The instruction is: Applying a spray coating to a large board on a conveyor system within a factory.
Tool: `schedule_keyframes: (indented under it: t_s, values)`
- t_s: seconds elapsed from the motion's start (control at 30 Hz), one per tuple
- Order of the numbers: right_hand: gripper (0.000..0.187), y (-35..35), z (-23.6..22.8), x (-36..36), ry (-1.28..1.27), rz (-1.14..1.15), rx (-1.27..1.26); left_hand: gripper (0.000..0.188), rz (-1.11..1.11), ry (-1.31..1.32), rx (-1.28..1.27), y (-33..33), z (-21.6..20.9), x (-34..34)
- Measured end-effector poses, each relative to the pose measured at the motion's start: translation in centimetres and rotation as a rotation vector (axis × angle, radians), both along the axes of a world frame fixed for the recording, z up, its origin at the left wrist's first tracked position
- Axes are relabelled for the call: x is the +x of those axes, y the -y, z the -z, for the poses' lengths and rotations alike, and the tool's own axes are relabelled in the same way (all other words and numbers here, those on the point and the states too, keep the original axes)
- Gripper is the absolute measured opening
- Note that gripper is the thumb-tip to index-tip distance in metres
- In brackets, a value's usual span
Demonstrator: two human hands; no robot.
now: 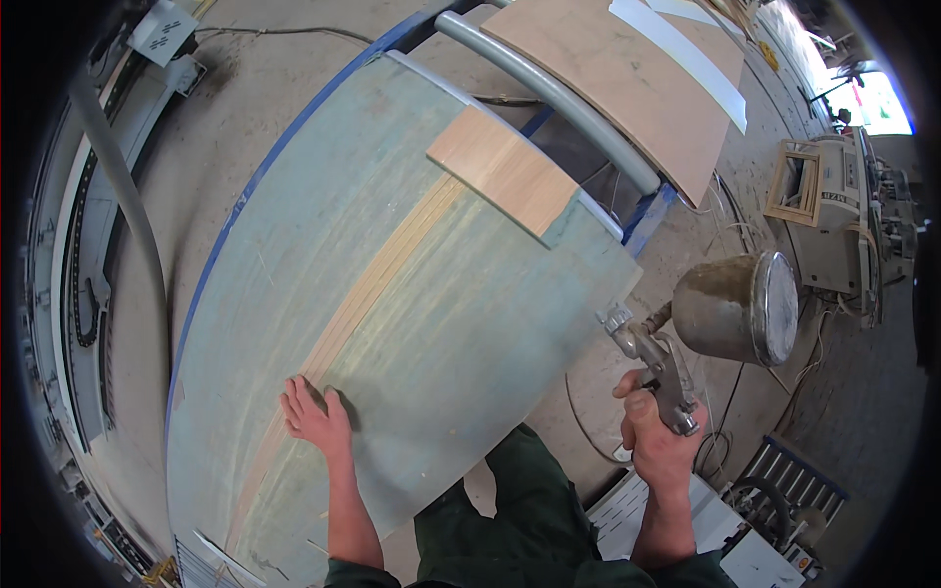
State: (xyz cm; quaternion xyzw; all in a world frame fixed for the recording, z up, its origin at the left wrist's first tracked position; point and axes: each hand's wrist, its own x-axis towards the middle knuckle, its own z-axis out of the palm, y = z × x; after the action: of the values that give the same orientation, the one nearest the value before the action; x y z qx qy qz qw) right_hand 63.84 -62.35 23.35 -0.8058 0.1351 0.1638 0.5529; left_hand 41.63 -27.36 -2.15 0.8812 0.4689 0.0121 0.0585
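The right grip (663, 436) clamped the spray gun (720, 312); whether the left grip (321, 421) pinched the wooden strips (388, 263), I couldn't tell. A careless push could have skewed them.

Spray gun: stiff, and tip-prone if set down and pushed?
Probably stiff: the spray gun looks metallic. Likely apt to tip: its bulky cup joins at a narrow neck. Perhaps heavy if filled, but the closed cup hides that.
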Motion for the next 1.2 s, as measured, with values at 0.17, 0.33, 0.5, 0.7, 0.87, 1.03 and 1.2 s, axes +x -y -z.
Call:
schedule_keyframes:
  t_s: [0.17,0.33,0.5,0.7,0.87,1.03,1.2]
  values:
    - [0.043,3.3,0.7,-0.7,0.049,-0.041,0.092,0.047,0.459,0.38,-0.025,1.0,-4.5,11.9]
    - [0.048,5.1,1.3,-3.5,-0.039,0.052,0.13,0.059,1.179,0.355,-0.194,4.6,-7.1,31.8]
    - [0.028,6.1,1.4,-4.7,-0.134,0.058,0.113,0.094,1.449,-0.08,-0.008,9.5,-7.0,43.1]
    - [0.039,7.0,2.4,-5.6,-0.142,0.125,0.075,0.113,1.648,-0.32,0.136,11.5,-6.3,47.7]
    - [0.038,7.5,3.3,-6.0,-0.208,0.184,0.086,0.116,1.724,-0.319,-0.06,10.1,-6.8,49.5]
    - [0.045,7.4,3.6,-6.0,-0.219,0.175,0.043,0.113,1.421,0.167,0.235,7.6,-9.8,51.5]
    - [0.039,6.8,3.3,-5.5,-0.167,0.153,0.059,0.1,1.059,0.414,0.269,4.2,-14.7,47.0]
